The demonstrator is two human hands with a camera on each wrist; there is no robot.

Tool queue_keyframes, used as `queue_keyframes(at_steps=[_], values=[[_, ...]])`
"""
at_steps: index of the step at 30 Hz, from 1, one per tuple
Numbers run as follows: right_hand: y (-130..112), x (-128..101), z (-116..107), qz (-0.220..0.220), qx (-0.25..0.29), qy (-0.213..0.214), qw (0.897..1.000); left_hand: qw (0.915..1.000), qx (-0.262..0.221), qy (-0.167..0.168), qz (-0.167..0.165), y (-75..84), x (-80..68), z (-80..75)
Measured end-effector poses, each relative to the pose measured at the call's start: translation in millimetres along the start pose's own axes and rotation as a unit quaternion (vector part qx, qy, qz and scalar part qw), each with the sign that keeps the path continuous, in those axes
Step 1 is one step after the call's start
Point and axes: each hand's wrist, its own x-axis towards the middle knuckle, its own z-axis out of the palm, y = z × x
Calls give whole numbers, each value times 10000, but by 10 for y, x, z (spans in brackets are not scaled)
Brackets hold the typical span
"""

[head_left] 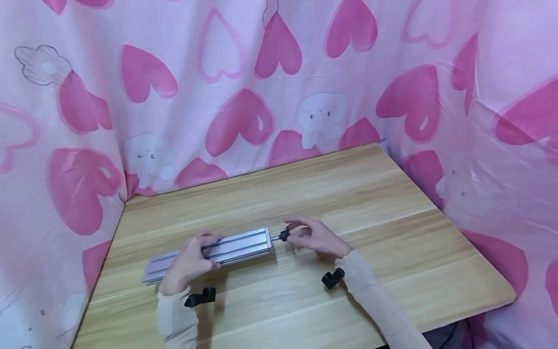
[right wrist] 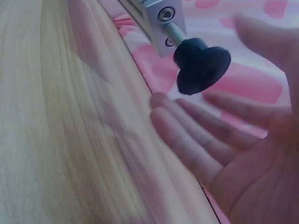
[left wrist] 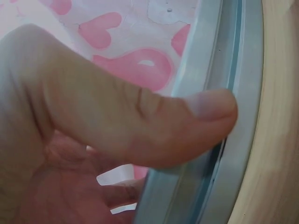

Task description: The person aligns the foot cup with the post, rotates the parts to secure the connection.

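A silver aluminium profile (head_left: 244, 245) with grooves along its sides lies slantwise over the table's left half. My left hand (head_left: 190, 261) grips it around the middle, and in the left wrist view the thumb (left wrist: 187, 119) presses along a grooved side. From the profile's right end plate (right wrist: 159, 28) sticks out a threaded rod that carries a black levelling foot (right wrist: 203, 65) with a round, flared base. My right hand (head_left: 318, 237) is beside this foot, its fingers (right wrist: 196, 144) spread and apart from it in the right wrist view, with nothing held.
The wood-grain table (head_left: 414, 242) extends right and behind the hands, with a rounded front right corner. A pink heart-patterned curtain (head_left: 240, 97) hangs along its back and sides. Each sleeve carries a black wrist mount (head_left: 333, 278). Dark cables (head_left: 453, 334) show below the table's front right edge.
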Motion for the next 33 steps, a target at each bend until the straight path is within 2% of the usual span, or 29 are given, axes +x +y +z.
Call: queue_keyframes(at_steps=[6,10,16,26,33], values=[[-9,43,31,-568,97,-106,9983,9999,82,-48,-92,-39,-29,-23],[9,57,23,-472,-4,-90,9988,9998,15,-116,-165,-35,-33,-34],[-6,51,29,-60,-300,-19,9995,9999,-64,-110,-113,-43,-30,-19],[6,50,28,123,20,-130,9998,10000,12,-17,-82,-32,-30,11],[6,83,27,257,65,-19,9996,9998,88,104,125,-22,-2,21]])
